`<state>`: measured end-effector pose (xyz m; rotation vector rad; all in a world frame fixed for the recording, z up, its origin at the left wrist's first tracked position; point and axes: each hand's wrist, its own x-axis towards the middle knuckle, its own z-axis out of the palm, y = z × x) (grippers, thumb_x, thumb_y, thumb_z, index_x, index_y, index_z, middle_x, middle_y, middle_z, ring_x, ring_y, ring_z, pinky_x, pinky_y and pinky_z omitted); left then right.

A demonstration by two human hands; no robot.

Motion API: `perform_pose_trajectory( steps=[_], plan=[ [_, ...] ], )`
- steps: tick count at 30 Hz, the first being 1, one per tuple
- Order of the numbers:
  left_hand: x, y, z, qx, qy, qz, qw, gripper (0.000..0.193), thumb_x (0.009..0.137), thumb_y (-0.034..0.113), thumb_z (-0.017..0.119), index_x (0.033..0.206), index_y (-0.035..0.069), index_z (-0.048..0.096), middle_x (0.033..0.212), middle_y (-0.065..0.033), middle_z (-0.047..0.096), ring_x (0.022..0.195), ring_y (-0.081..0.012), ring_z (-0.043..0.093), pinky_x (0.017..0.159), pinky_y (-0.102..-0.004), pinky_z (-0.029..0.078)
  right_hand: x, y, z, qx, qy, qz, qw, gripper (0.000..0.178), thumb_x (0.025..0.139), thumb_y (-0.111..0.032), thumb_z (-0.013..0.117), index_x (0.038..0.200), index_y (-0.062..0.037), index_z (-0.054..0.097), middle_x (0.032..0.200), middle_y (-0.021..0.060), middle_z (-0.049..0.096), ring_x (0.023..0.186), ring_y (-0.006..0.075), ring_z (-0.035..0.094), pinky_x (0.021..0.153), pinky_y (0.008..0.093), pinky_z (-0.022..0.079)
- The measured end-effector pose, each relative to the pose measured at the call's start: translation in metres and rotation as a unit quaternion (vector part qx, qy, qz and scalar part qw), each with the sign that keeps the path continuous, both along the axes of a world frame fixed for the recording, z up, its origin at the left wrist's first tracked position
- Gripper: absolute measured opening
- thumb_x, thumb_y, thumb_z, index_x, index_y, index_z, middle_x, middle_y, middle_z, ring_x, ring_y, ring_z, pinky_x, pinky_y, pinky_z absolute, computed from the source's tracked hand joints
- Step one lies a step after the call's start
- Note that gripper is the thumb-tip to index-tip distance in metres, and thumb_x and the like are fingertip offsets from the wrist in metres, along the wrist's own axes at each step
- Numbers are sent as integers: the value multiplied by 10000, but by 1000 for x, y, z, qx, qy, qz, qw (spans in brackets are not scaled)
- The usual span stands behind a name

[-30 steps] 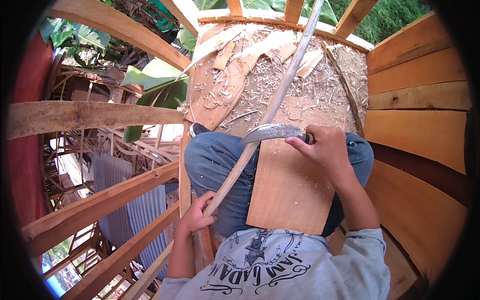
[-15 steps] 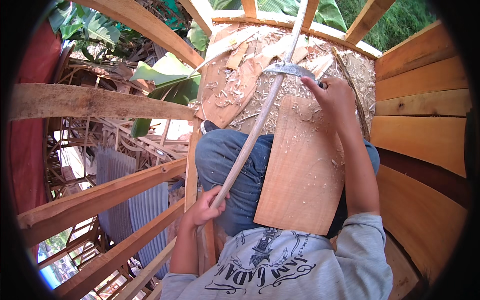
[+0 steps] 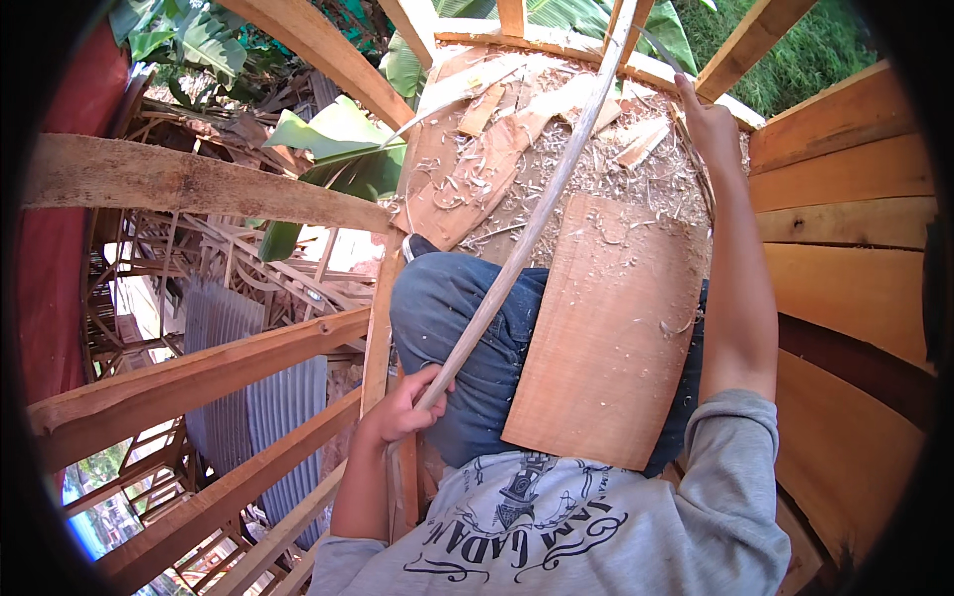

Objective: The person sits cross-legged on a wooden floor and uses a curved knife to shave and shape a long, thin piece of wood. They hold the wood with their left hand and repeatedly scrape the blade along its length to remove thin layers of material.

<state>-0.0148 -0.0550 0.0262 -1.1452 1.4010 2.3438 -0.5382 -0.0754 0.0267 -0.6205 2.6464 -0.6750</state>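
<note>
My left hand (image 3: 405, 407) is closed round the near end of a long pale wooden pole (image 3: 527, 243). The pole slants across my left thigh, away from me and to the right, over the frame's far edge. My right hand (image 3: 711, 127), arm stretched far forward, grips a knife whose curved blade (image 3: 658, 46) points toward the pole's far part. The handle is mostly hidden in my fist. On my lap lies a flat wooden board (image 3: 606, 338), dotted with a few curled shavings, beneath and to the right of the pole.
Shavings and a flat wood offcut (image 3: 482, 109) litter the plank floor (image 3: 437, 189) ahead. Wooden rails (image 3: 219, 372) stand on the left, with corrugated sheets (image 3: 288, 417) beyond. A plank wall (image 3: 845, 268) closes the right side. Banana leaves (image 3: 338, 139) hang at the far left.
My right hand has moved forward and to the right with the knife, carrying the blade farther along the pole. My left hand keeps its grip, and the board stays on my lap.
</note>
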Motion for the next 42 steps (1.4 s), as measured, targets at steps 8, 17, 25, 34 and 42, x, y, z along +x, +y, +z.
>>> perform_pose_trajectory(
  steps=[8, 17, 25, 34, 42],
  plan=[
    [2, -5, -4, 86, 36, 43, 995, 468, 620, 130, 602, 1064, 41, 485, 707, -5, 454, 584, -60, 416, 494, -195, 314, -4, 54, -13, -154, -17, -2, 988, 734, 821, -674, 530, 502, -14, 492, 487, 37, 431, 480, 154, 426, 496, 334, 356],
    [6, -15, -8, 125, 56, 16, 990, 570, 580, 214, 618, 1092, 18, 462, 660, -8, 440, 523, -64, 384, 455, -197, 293, 185, 80, 16, -47, 61, 301, 950, 691, 755, -682, 582, 572, -18, 635, 496, 140, 563, 485, 294, 605, 479, 371, 475],
    [2, -19, -5, 183, 54, 28, 981, 560, 614, 194, 624, 1104, 0, 433, 653, -11, 415, 492, -63, 362, 424, -210, 282, 144, 44, 3, -9, 81, 245, 966, 787, 754, -754, 515, 566, 4, 616, 489, 145, 549, 478, 276, 590, 493, 383, 473],
    [7, -19, -7, 231, 63, 52, 970, 523, 659, 170, 613, 1121, 2, 434, 683, -11, 420, 496, -56, 363, 440, -197, 296, 81, 7, -14, 8, -3, 105, 994, 814, 735, -784, 493, 611, 6, 649, 603, 175, 617, 595, 296, 630, 602, 416, 495],
    [8, -18, -13, 147, 85, 4, 985, 502, 690, 168, 625, 1140, 15, 462, 697, 2, 458, 526, -53, 402, 442, -205, 311, 21, 38, -64, 22, 17, -5, 1000, 802, 798, -722, 484, 651, 51, 640, 637, 189, 607, 606, 283, 578, 621, 408, 451]
  ],
)
